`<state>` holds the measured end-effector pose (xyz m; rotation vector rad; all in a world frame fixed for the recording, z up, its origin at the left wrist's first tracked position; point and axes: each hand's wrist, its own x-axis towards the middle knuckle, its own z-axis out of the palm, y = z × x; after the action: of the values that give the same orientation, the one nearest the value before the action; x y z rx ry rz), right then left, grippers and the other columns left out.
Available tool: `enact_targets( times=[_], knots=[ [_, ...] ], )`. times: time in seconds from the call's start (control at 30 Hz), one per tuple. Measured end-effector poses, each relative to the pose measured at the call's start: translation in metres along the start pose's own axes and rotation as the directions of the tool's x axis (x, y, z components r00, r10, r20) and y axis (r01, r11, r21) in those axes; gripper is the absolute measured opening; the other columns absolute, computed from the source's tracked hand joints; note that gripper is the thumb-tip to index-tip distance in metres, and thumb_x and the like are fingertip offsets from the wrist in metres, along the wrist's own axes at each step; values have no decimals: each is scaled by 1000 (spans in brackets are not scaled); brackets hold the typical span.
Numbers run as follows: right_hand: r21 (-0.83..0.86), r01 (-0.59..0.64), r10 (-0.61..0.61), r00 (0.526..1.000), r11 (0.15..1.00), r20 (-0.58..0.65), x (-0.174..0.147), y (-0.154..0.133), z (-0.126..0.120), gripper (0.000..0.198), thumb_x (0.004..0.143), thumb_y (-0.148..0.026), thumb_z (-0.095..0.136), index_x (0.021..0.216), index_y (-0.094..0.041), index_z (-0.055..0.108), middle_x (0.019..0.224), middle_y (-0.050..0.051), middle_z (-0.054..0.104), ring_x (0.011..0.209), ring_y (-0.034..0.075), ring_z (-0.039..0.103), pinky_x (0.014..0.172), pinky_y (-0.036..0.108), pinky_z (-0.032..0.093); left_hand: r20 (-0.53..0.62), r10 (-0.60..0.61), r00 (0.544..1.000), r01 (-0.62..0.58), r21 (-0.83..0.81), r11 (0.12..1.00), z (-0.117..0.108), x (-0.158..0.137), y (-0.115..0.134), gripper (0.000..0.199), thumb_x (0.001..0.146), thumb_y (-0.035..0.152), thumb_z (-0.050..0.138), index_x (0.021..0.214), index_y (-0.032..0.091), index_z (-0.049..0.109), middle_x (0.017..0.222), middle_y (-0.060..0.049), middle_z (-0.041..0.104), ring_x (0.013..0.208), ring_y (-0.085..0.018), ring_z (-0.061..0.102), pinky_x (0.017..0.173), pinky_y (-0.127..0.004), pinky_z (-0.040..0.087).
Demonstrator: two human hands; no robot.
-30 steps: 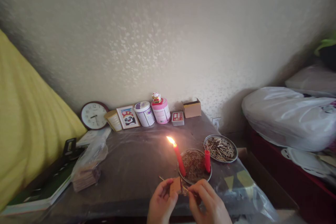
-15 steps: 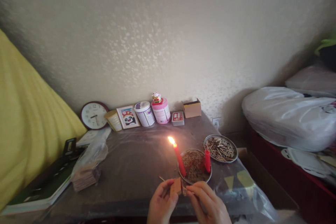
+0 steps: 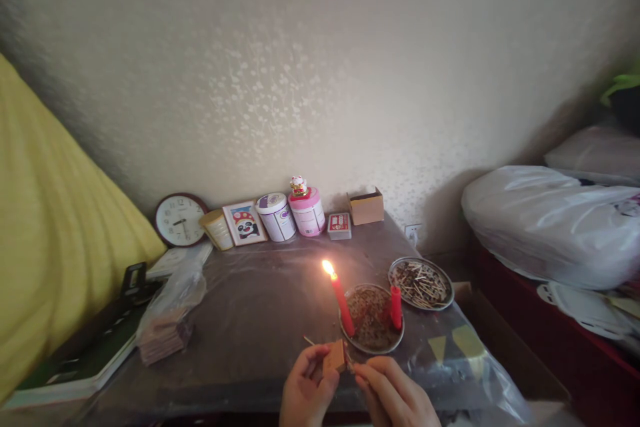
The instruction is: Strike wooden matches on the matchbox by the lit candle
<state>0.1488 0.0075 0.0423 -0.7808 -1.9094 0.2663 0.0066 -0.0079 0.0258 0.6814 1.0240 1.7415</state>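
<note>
My left hand [image 3: 309, 383] is closed around a small orange-brown matchbox [image 3: 333, 358]. A single match [image 3: 309, 341] shows just beyond its fingertips; whether it is held or lies on the table, I cannot tell. At the box's right end, where matches [image 3: 349, 363] poke out, the fingers of my right hand [image 3: 393, 387] are pinched together; what sits between them is too small to make out clearly. Just past my hands, a lit red candle [image 3: 343, 307] leans in a round metal dish [image 3: 373, 351]. A shorter unlit red candle [image 3: 395, 308] stands at the dish's right side.
Another round dish [image 3: 453, 293] full of matchsticks is at the right. Along the wall are a clock [image 3: 175, 220], a panda picture [image 3: 245, 223], two tubs [image 3: 277, 217] and an open cardboard box [image 3: 367, 207]. A plastic bag [image 3: 165, 333] lies left on the plastic-covered table [image 3: 250, 327].
My right hand's fingers have shifted slightly and closed in at the matchbox's right end. My left hand and the box have hardly moved.
</note>
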Motion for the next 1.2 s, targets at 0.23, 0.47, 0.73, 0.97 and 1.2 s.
enact_targets(
  times=[0.23,0.47,0.73,0.97,1.2],
  knots=[
    [85,-444,449,892,892,-48,14,21,-7,35,97,-40,44,75,-22,65,71,2,67,66,16,66,62,21,50,-228,47,973,-38,45,998,-28,9,31,37,53,36,89,81,18,72,82,-8,78,74,-17,71,71,-22,55],
    [212,-502,514,858,839,-2,18,8,-16,36,93,-42,49,65,-22,59,64,-1,59,60,15,59,58,21,45,-238,-4,971,-3,-28,1000,-53,21,40,35,63,39,84,85,15,70,91,-11,78,82,-18,70,77,-26,55],
    [417,-673,725,687,611,45,16,17,-15,34,75,-52,67,68,-19,71,51,-1,59,49,16,55,48,22,45,-430,-137,892,73,-161,984,-26,19,76,61,14,36,94,67,15,73,74,-8,78,72,-15,68,64,-19,55],
    [297,-630,665,746,717,-24,16,14,-17,33,83,-51,61,71,-21,69,55,-3,56,51,14,51,48,20,42,-452,-21,892,-29,-103,994,-26,18,69,59,28,46,93,73,14,71,79,-8,78,73,-17,69,67,-22,56],
    [139,-502,514,855,854,-72,16,17,-18,33,89,-48,54,74,-22,67,64,0,65,57,16,59,54,21,46,-409,2,913,-41,-86,995,-40,24,54,55,44,44,91,83,14,68,86,-9,77,79,-19,69,72,-26,56]
  ],
)
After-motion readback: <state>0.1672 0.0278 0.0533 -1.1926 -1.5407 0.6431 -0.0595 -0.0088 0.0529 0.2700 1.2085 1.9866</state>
